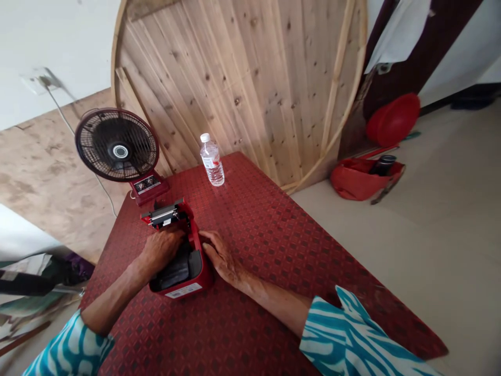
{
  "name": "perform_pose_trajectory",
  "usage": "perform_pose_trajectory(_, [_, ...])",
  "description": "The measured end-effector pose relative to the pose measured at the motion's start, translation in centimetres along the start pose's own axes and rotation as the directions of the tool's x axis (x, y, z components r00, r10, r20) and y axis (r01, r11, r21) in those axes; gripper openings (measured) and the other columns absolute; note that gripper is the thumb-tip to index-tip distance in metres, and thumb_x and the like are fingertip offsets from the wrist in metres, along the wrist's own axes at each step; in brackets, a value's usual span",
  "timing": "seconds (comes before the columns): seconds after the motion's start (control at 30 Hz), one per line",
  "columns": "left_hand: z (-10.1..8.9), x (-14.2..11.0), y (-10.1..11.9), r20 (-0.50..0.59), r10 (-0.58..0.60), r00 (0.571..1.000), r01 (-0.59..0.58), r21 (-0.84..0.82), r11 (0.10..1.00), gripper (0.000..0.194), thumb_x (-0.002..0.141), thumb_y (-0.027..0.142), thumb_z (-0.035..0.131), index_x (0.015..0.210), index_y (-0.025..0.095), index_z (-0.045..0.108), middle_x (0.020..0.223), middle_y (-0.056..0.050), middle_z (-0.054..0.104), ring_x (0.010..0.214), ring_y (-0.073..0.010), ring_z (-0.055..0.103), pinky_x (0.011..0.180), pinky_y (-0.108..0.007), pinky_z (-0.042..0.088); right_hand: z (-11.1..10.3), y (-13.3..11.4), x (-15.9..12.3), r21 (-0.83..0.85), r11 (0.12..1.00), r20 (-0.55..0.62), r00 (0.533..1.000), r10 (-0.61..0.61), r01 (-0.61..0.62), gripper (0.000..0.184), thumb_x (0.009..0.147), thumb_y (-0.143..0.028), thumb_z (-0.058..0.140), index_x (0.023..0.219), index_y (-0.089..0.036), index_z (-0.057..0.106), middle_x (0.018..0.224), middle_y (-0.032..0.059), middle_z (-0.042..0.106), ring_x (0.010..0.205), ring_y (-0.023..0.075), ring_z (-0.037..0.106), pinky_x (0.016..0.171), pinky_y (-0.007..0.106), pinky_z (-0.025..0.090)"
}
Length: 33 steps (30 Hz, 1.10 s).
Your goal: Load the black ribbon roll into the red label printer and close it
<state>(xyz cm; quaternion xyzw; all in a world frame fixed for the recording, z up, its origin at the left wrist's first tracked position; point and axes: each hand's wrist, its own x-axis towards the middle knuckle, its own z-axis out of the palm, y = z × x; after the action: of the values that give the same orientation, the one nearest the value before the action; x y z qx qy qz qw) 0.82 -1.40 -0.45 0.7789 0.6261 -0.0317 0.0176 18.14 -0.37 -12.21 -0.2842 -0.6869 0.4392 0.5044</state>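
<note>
A small red printer-like machine (180, 290) stands on the table with its lid raised at the far end. The lid carries a dark roller (163, 213). A black piece (175, 271) lies in the near part of its hollow. My left hand (162, 248) reaches over the left rim into the machine, and its fingertips are hidden inside. Against the right outer wall rests my right hand (221, 256), its fingers stretched out and thumb apart, not wrapped round anything.
The table (266, 235) has a dark red patterned cover. A fan (119, 149) and a clear plastic bottle (212, 162) stand at its far end. A large round wooden board (250, 89) leans behind. On the floor at right are a red bag (352, 180) and a red basin (395, 120).
</note>
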Motion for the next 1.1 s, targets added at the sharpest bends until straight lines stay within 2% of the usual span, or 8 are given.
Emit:
perform_pose_trajectory(0.13, [-0.2,0.4,-0.2,0.069,0.059,0.996,-0.059,0.003,0.998,0.027,0.086,0.016,0.045,0.094,0.022,0.069,0.104,-0.012,0.068,0.096,-0.0281,0.064,0.081,-0.039,0.048,0.0,0.0,0.0,-0.002,1.0,0.01,1.0,0.013,-0.013,0.031,0.094,-0.029,0.04,0.123,-0.025,0.051,0.121,0.0076,0.057,0.117,0.0191,0.052,0.104,0.041,0.041])
perform_pose_trajectory(0.23, [-1.1,0.4,0.0,0.172,0.072,0.982,-0.075,0.01,0.997,0.026,0.088,0.018,0.043,0.089,0.02,0.068,0.1,-0.011,0.068,0.095,-0.0261,0.064,0.083,-0.037,0.047,-0.1,-0.1,0.0,0.007,1.0,0.021,1.0,0.021,-0.021,0.031,0.094,-0.028,0.039,0.123,-0.025,0.051,0.122,0.0076,0.056,0.117,0.0189,0.052,0.105,0.041,0.04])
perform_pose_trajectory(0.33, [-1.8,0.3,0.4,0.27,0.088,0.959,-0.085,-0.024,0.996,0.021,0.088,0.023,0.047,0.101,0.019,0.063,0.102,-0.009,0.068,0.095,-0.0243,0.064,0.083,-0.034,0.046,-0.2,-0.4,0.1,0.013,0.999,0.035,0.999,0.038,-0.039,0.031,0.094,-0.027,0.039,0.123,-0.024,0.05,0.122,0.0083,0.055,0.118,0.0191,0.051,0.105,0.041,0.039])
perform_pose_trajectory(0.6, [-1.8,0.8,0.1,0.315,0.082,0.946,-0.059,-0.084,0.995,0.024,0.079,0.022,0.056,0.102,0.018,0.061,0.101,-0.007,0.069,0.093,-0.0224,0.064,0.078,-0.029,0.046,-0.3,-0.5,0.0,0.026,0.998,0.037,0.998,0.055,-0.056,0.032,0.093,-0.025,0.039,0.123,-0.023,0.05,0.122,0.008,0.055,0.118,0.0186,0.051,0.105,0.041,0.039])
perform_pose_trajectory(0.7, [-2.4,0.3,0.6,0.25,0.082,0.965,-0.063,-0.082,0.995,0.027,0.078,0.023,0.055,0.103,0.018,0.064,0.098,-0.007,0.07,0.088,-0.0225,0.065,0.076,-0.03,0.046,-0.3,-0.3,0.0,0.032,0.998,0.04,0.998,0.057,-0.058,0.032,0.093,-0.024,0.039,0.123,-0.024,0.05,0.122,0.0073,0.056,0.117,0.0181,0.051,0.105,0.04,0.039])
perform_pose_trajectory(0.9, [-4.0,-3.6,1.0,-0.025,0.022,0.999,-0.026,-0.191,0.981,0.029,0.074,0.023,0.055,0.102,0.022,0.065,0.099,-0.004,0.069,0.084,-0.0203,0.064,0.073,-0.029,0.047,-0.5,-0.2,-0.2,0.033,0.996,0.062,0.995,0.084,-0.086,0.034,0.093,-0.027,0.039,0.125,-0.026,0.05,0.123,0.0064,0.056,0.118,0.0181,0.052,0.106,0.04,0.039])
perform_pose_trajectory(1.0, [-5.0,-6.6,-1.1,-0.178,-0.05,0.983,-0.022,-0.381,0.924,0.024,0.077,0.028,0.055,0.099,0.023,0.063,0.092,-0.001,0.069,0.078,-0.0176,0.063,0.071,-0.028,0.047,-0.7,-0.2,-0.4,0.034,0.992,0.069,0.991,0.115,-0.118,0.034,0.093,-0.03,0.04,0.125,-0.026,0.051,0.124,0.0061,0.056,0.118,0.0187,0.052,0.105,0.04,0.04])
perform_pose_trajectory(1.1, [-5.6,-8.6,-4.8,-0.273,-0.273,0.923,0.087,-0.543,0.835,0.025,0.075,0.037,0.058,0.094,0.02,0.06,0.081,-0.002,0.069,0.074,-0.0196,0.064,0.07,-0.03,0.049,-0.7,-0.1,-0.4,0.054,0.989,0.062,0.989,0.137,-0.14,0.033,0.093,-0.035,0.041,0.123,-0.026,0.053,0.123,0.006,0.058,0.116,0.0198,0.054,0.103,0.04,0.042])
